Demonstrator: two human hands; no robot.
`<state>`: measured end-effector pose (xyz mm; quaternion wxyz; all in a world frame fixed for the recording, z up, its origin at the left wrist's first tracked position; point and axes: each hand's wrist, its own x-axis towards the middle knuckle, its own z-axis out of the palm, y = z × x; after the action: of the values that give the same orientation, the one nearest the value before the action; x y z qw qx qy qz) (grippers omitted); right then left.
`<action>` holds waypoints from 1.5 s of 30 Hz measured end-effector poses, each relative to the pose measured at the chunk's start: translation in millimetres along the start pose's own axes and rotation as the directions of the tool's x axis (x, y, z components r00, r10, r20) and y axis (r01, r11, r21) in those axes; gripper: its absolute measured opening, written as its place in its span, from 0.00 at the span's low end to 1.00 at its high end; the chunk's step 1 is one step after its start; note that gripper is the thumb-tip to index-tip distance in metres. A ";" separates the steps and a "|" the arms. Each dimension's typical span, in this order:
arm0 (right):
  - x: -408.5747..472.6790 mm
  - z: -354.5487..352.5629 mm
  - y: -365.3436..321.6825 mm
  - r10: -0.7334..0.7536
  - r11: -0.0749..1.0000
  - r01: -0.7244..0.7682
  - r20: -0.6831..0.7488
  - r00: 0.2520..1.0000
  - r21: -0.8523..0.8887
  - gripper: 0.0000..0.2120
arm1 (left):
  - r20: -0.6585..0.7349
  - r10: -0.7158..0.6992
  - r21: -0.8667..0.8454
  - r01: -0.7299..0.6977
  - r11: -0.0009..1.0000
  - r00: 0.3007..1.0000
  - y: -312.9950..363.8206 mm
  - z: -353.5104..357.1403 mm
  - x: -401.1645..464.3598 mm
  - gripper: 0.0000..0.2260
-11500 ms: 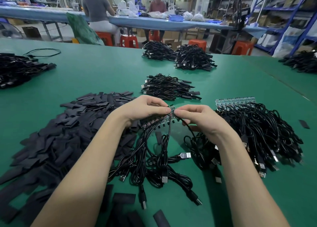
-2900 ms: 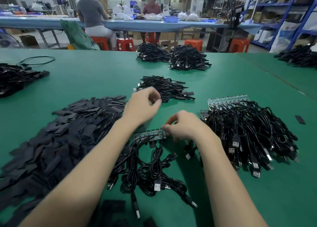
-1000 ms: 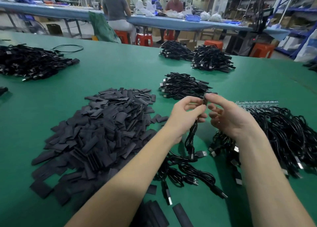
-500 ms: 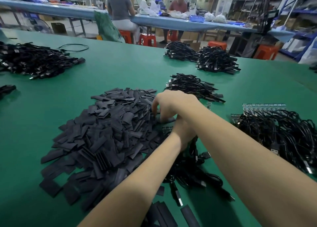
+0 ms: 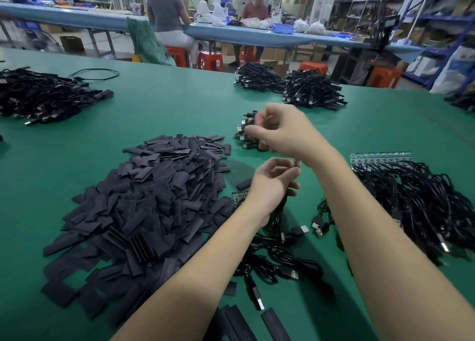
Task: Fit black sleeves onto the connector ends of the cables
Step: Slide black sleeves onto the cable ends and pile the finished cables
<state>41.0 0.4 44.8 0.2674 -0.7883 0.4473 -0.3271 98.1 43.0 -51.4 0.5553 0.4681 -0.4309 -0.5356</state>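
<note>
Green table (image 5: 180, 104), right hand (image 5: 280, 132) lifted off sleeve pile (image 5: 144, 207), fingers curled, left hand (image 5: 272, 183) gripping cable (image 5: 277, 212)

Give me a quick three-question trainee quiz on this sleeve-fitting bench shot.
1. True or false: the sleeve pile lies to the left of the left hand.
2. The left hand has its grip on: A) a cable B) a loose sleeve C) nothing.
3. Fill in: the table surface is ___.
Key: 1 true; 2 A; 3 green.
</note>
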 end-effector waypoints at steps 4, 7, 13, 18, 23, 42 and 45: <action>-41.9 -35.6 29.4 0.081 0.902 0.005 -0.180 0.980 0.432 0.10 | 0.051 -0.021 -0.161 0.029 0.987 0.998 2.0 -1.5 1.4 0.05; -60.9 -43.7 55.3 0.230 0.788 -0.028 -0.253 0.940 0.615 0.10 | 0.107 -0.025 -0.227 0.049 0.973 0.994 2.7 -0.2 2.6 0.04; -68.6 -40.6 72.3 0.296 0.680 0.016 -0.294 0.909 0.733 0.07 | 0.169 -0.021 -0.204 0.056 0.977 0.985 0.8 0.2 1.7 0.05; -72.0 -41.4 73.0 0.286 0.673 0.066 -0.341 0.895 0.737 0.05 | 0.196 -0.030 -0.259 0.081 0.962 0.980 1.5 -1.4 3.2 0.05; -75.4 -44.3 72.9 0.270 0.675 0.077 -0.342 0.900 0.734 0.06 | 0.236 -0.038 -0.286 0.107 0.952 0.971 0.2 -2.7 4.6 0.05; -86.3 -64.9 77.0 0.264 0.669 -0.123 -0.080 0.961 0.733 0.16 | 0.317 0.007 -0.155 0.045 0.987 0.948 -2.6 -7.4 2.8 0.06; -88.8 -71.9 78.5 0.248 0.697 -0.151 -0.038 0.968 0.701 0.17 | 0.352 0.013 -0.125 0.033 0.992 0.936 -1.5 -8.8 1.2 0.07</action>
<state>-89.2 33.4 10.4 0.5466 -0.5547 0.3919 -0.4898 106.5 42.4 -54.6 0.4954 0.3301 -0.4854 -0.6403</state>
